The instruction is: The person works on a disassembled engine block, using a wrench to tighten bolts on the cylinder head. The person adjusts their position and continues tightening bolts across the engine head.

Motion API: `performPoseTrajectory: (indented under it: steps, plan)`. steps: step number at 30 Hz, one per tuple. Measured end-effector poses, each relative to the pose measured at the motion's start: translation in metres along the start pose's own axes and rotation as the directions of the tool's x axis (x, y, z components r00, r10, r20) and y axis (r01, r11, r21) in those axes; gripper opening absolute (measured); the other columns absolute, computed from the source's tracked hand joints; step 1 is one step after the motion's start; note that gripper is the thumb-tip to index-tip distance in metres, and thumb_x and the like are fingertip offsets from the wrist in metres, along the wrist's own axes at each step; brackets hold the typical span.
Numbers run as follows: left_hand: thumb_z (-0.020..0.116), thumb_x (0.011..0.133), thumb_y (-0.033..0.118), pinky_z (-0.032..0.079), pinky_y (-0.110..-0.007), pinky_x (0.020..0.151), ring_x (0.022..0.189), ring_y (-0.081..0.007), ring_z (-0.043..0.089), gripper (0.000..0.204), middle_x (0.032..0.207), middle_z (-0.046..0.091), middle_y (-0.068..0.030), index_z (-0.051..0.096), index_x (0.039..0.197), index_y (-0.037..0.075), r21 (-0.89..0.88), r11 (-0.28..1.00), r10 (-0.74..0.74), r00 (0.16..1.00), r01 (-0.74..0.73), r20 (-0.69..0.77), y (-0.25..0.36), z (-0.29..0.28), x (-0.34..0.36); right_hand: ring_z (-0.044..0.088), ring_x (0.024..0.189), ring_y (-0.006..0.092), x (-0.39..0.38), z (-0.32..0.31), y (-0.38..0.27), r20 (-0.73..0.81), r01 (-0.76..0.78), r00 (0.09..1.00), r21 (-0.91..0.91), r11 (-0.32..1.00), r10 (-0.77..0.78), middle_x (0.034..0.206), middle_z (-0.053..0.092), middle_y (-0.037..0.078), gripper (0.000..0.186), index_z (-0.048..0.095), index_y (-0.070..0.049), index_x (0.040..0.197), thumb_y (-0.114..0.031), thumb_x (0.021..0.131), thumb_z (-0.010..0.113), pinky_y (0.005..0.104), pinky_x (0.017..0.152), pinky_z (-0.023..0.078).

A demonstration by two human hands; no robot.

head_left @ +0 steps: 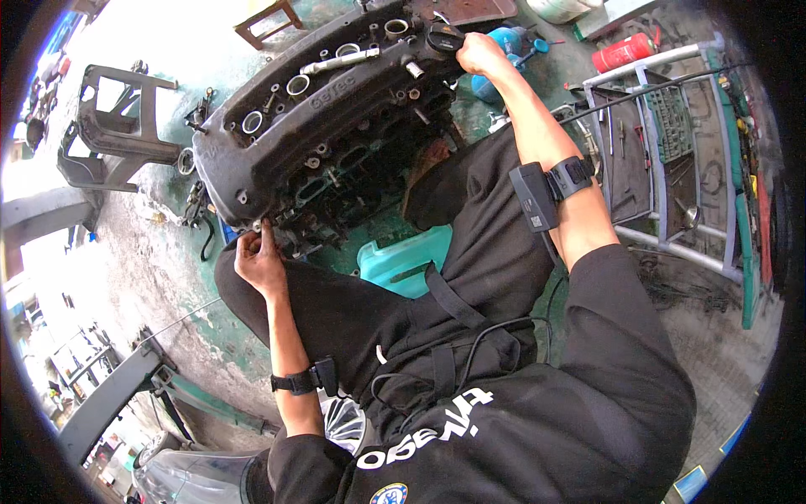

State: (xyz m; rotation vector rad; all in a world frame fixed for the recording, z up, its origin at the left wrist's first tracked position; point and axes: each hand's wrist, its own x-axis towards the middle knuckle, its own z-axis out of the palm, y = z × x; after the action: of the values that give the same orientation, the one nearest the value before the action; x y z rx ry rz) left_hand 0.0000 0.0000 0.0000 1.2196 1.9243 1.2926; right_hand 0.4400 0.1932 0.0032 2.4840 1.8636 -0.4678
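Observation:
A large dark grey engine valve cover (277, 160) lies across the top of a dirty engine (361, 176) in front of my knees. My left hand (262, 262) pinches the cover's near left corner beside a bolt hole, thumb and finger together. At the far right end, my right hand (483, 57) is closed on the cover's edge, right against the black oil filler cap (443, 38); its fingertips are partly hidden. Round openings and a pale metal tube (340, 60) show along the cover's top.
A grey plastic stool (117, 126) stands at left. A teal plastic piece (407, 260) lies between my legs. At right are a blue container (508, 42), a red fire extinguisher (621, 52) and a metal tool rack (663, 160). A cable (655, 90) crosses above the rack.

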Motion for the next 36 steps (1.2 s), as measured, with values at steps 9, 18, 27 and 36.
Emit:
performPoseTrajectory:
  steps: [9, 18, 27, 36]
  plan:
    - [0.073, 0.084, 0.012, 0.029, -0.021, 0.039, 0.041, -0.0039, 0.042, 0.026, 0.052, 0.052, 0.0007, 0.054, 0.071, 0.000, -0.107, 0.994, -0.008, 1.000, 0.009, 0.003, 0.013, 0.002, 0.002, 0.064, 0.093, 0.0389, 0.019, 0.006, 0.015, 0.051, 0.033, 0.998, 0.102, 0.994, -0.039, 0.097, 0.065, 0.024, 0.028, 0.070, 0.001, 0.088, -0.018, 0.071, 0.057, 0.0400, 0.075, 0.052]
    - [0.050, 0.090, 0.059, 0.027, -0.027, 0.031, 0.036, -0.0131, 0.036, 0.054, 0.045, 0.036, -0.0009, 0.047, 0.074, 0.008, -0.425, 0.665, -0.536, 0.789, 0.614, 0.302, 0.014, -0.013, 0.026, 0.063, 0.098, 0.0396, 0.003, -0.011, 0.005, 0.028, -0.028, 0.999, 0.040, 0.999, 0.027, 0.102, 0.064, 0.024, 0.032, 0.070, -0.002, 0.093, -0.021, 0.073, 0.055, 0.0419, 0.083, 0.050]
    - [0.042, 0.082, 0.076, 0.027, -0.025, 0.032, 0.037, -0.0127, 0.038, 0.069, 0.048, 0.035, 0.0003, 0.047, 0.087, 0.008, -0.343, 0.603, -0.625, 0.694, 0.720, 0.358, 0.010, -0.014, 0.041, 0.063, 0.095, 0.0406, 0.027, 0.002, 0.029, 0.010, 0.010, 1.000, 0.038, 0.999, -0.010, 0.095, 0.065, 0.026, 0.030, 0.071, 0.001, 0.087, -0.020, 0.072, 0.054, 0.0432, 0.082, 0.050]
    - [0.054, 0.083, 0.064, 0.039, -0.028, 0.039, 0.050, -0.0160, 0.053, 0.066, 0.075, 0.059, -0.0068, 0.057, 0.103, 0.001, -0.449, 0.721, -0.555, 0.828, 0.528, 0.081, 0.025, -0.005, 0.046, 0.064, 0.092, 0.0395, 0.009, -0.009, 0.015, -0.077, -0.042, 0.996, 0.100, 0.994, 0.049, 0.093, 0.065, 0.026, 0.030, 0.070, 0.002, 0.083, -0.020, 0.072, 0.053, 0.0432, 0.078, 0.052]
